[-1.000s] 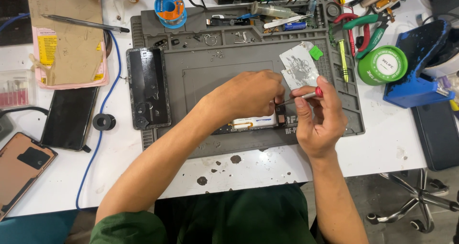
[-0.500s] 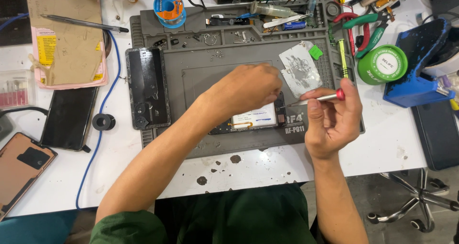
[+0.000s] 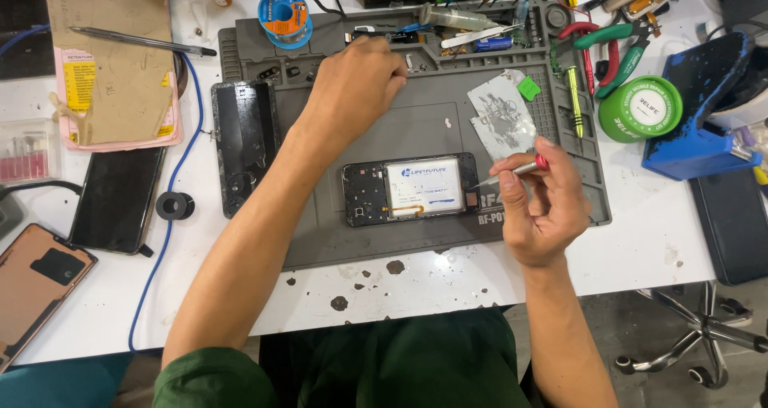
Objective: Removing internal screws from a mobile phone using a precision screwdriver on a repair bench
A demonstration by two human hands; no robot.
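Left hand stretched forward over grey mat, knuckles up, fingers curled down at tray slots; whether anything pinched, cannot tell. Opened phone flat mid-mat. Right hand beside it, fingers closed around screwdriver.

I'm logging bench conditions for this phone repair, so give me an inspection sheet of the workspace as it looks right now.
Surface: white table, stained; grey repair mat on it.
Job's things: opened phone with white battery, flat on the mat; small screwdriver.
Clutter: metal plate, green tape roll, pliers, solder spool, black phone back cover, spare phones at left.
Grippers: left hand reaching into the mat's top tray; right hand holding the screwdriver.
Cables: blue cable.
Surroundings: chair base.
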